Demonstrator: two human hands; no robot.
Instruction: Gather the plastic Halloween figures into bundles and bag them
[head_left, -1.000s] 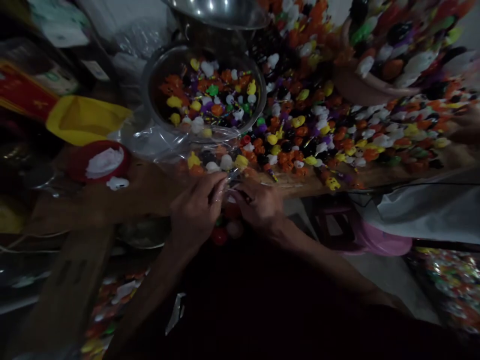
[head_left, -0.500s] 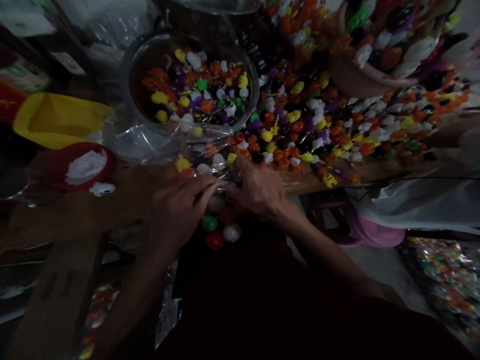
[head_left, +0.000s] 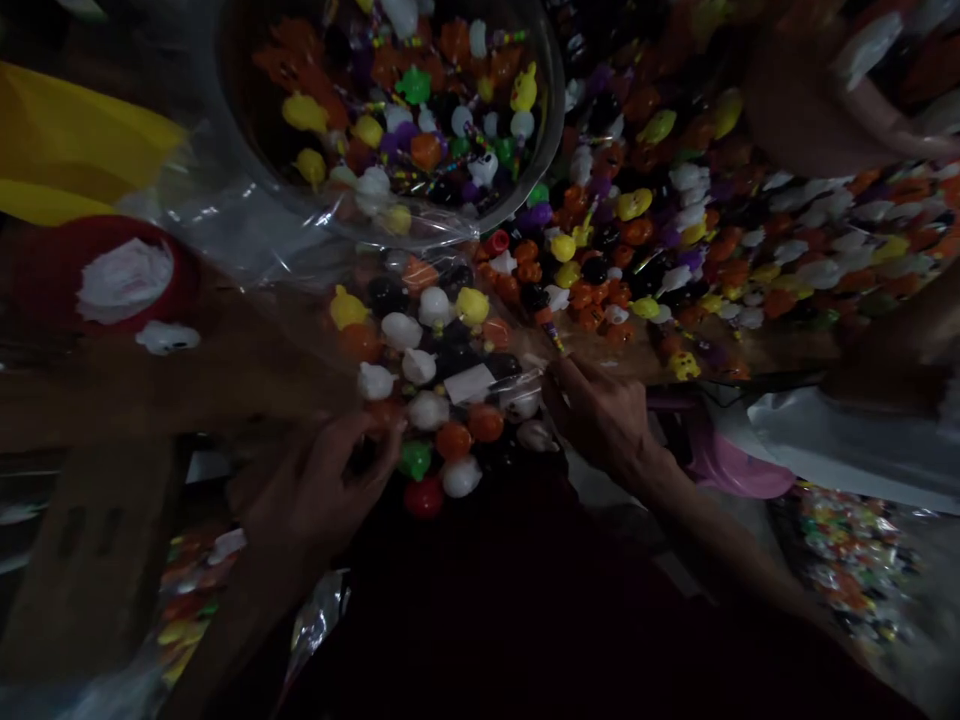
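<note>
A clear plastic bag (head_left: 450,232) lies along the table's front edge over small toy figures. Under and around it are a white toy (head_left: 401,330), a yellow toy (head_left: 472,306) and several orange and black ones. A small white label (head_left: 469,384) rests among them. My right hand (head_left: 604,415) pinches the bag's film at its right side. My left hand (head_left: 322,480) is at the lower left, thumb and forefinger curled together beside an orange toy; what they pinch is too dark to make out. Below hang a green toy (head_left: 415,460) and a red toy (head_left: 424,497).
A large metal bowl (head_left: 551,110) of toys with beaded strings stands behind the bag. Loose toys (head_left: 592,270) spread to the right. At left are a yellow tray (head_left: 75,150) and a red bowl (head_left: 180,275) holding white material. Another person's arm (head_left: 900,330) shows at right.
My hands have moved apart, the right one rightward and the left one down and left. Toys and a white label now show between them. The view has shifted closer.
</note>
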